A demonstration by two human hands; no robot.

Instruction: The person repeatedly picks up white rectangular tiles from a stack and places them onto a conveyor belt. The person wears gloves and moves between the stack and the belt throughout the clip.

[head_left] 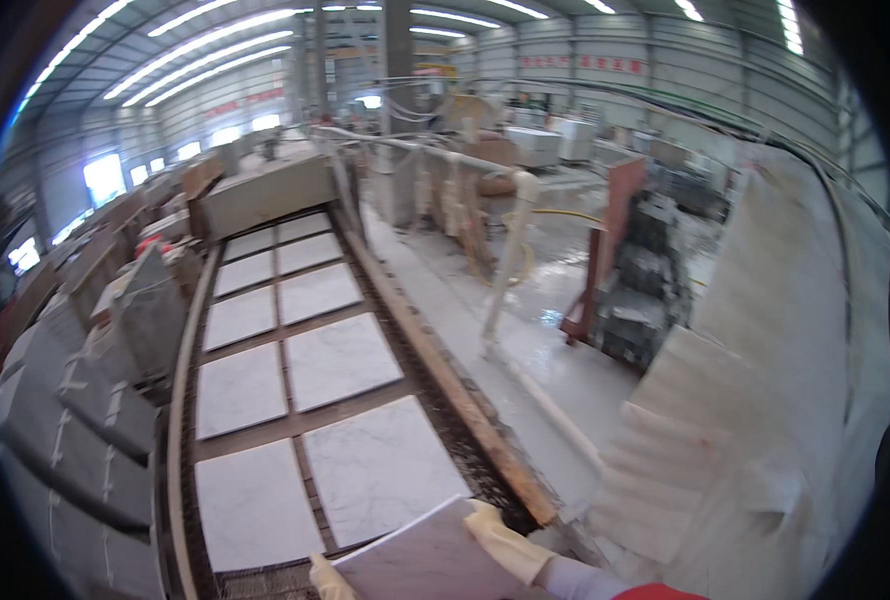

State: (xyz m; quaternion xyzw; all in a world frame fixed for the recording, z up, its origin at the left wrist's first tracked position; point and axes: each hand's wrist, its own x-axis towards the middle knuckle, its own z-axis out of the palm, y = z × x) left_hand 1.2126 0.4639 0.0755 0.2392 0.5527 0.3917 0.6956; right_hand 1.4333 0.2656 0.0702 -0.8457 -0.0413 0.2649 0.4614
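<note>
Between both hands I hold a square marble tile point(427, 558) with grey veins, at the near end of a long conveyor point(300, 432). My left hand point(330, 578), in a pale yellow rubber glove, grips the tile's left edge and is partly cut off by the frame. The right edge is gripped by my right hand point(503, 545), gloved alike. Just beyond lie two rows of white marble tiles, the closest being a right tile point(383, 470) and a left tile point(257, 505). The held tile overlaps the right one in view; whether they touch I cannot tell.
A light-coloured housing point(270, 197) spans the conveyor's far end. Grey stone slabs point(85, 480) stand stacked along the left. To the right are a wooden rail point(455, 400), a pale upright pipe point(510, 260), wet floor point(555, 290), a dark stack point(645, 290) and pale sheeting point(715, 450).
</note>
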